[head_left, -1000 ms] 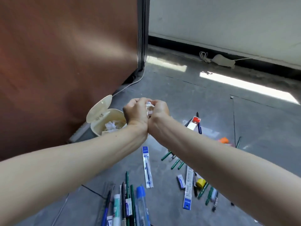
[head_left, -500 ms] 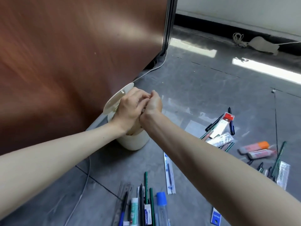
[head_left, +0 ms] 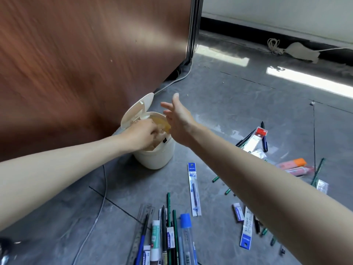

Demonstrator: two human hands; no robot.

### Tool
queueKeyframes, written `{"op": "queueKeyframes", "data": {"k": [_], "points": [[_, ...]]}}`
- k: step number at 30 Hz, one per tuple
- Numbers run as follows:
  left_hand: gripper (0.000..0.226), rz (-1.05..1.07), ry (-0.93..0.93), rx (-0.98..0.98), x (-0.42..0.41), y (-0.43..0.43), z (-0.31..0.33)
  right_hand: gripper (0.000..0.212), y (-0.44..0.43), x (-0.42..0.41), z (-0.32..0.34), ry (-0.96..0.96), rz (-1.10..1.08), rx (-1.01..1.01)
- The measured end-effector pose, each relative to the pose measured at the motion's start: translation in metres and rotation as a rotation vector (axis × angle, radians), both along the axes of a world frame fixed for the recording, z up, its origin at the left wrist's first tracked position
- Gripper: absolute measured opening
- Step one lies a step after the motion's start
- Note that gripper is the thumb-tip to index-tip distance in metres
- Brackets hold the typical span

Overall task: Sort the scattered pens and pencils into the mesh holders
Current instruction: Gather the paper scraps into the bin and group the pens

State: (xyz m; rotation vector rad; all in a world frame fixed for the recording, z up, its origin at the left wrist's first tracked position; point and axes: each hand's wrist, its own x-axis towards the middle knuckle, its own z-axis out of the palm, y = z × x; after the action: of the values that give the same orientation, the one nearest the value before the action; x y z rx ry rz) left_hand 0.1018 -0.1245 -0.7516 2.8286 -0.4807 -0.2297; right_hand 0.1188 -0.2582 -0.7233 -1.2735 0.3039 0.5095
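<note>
**Both hands at the cream bin, pens and pencils loose on the floor**

A small round bin (head_left: 155,158) of smooth cream plastic stands on the glossy grey floor (head_left: 229,104), close to a brown wood-grain panel (head_left: 76,54) at its 10 o'clock. Its oval flip lid (head_left: 138,109) stands open, tilted toward 11 o'clock.

The left hand (head_left: 142,134) reaches into the bin's mouth with its fingers curled downward among pale crumpled scraps. The fingertips are buried, so I cannot tell whether it holds anything. The right hand (head_left: 178,119) hovers over the bin's 2 o'clock rim, fingers spread and straight, holding nothing.

The pens and pencils lie flat on the floor, none of them in a holder. At the bin's 6 o'clock, thin green pencils (head_left: 168,207), a black pen (head_left: 163,226) and a blue pen (head_left: 142,243) lie side by side, long axes running roughly 12 to 6, lower ends cut off by the frame edge. Among them are a clear tube with a blue cap (head_left: 186,226) and a transparent ruler (head_left: 146,213).

A flat refill pack (head_left: 193,188) with a blue header lies just right of these, also pointing near 12. At the bin's 4 o'clock the right forearm hides part of the scatter. Visible past it are a small eraser (head_left: 238,211), an orange-capped highlighter (head_left: 292,163) and a red-labelled pack (head_left: 256,139). A thin white cable (head_left: 99,207) trails across the floor at 7 o'clock.
</note>
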Motion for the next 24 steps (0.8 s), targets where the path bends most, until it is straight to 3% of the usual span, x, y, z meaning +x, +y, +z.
{"op": "queueKeyframes", "data": {"k": [3, 6, 10, 13, 17, 19, 24], "points": [[0.009, 0.108, -0.096, 0.025, -0.006, -0.008, 0.007, 0.058, -0.018, -0.013, 0.013, -0.02, -0.056, 0.075], [0.014, 0.204, -0.244, -0.04, -0.018, -0.018, 0.009, 0.037, -0.055, -0.025, 0.022, -0.114, -0.057, -0.013], [0.03, -0.001, -0.377, -0.079, -0.035, -0.056, 0.01, 0.016, -0.132, -0.059, 0.018, -0.148, 0.007, -0.264], [0.033, -0.199, -0.323, -0.11, -0.051, -0.1, 0.007, 0.018, -0.185, -0.094, -0.003, -0.107, 0.027, -0.611], [0.027, -0.411, -0.015, 0.012, -0.073, -0.154, -0.018, 0.015, -0.226, -0.147, -0.044, -0.07, 0.223, -1.159], [0.025, -0.533, 0.077, 0.129, -0.087, -0.177, -0.034, 0.018, -0.234, -0.171, -0.064, -0.049, 0.315, -1.234], [0.03, -0.776, 0.056, 0.326, -0.119, -0.218, -0.063, 0.022, -0.233, -0.206, -0.101, -0.204, 0.438, -1.383]]}}
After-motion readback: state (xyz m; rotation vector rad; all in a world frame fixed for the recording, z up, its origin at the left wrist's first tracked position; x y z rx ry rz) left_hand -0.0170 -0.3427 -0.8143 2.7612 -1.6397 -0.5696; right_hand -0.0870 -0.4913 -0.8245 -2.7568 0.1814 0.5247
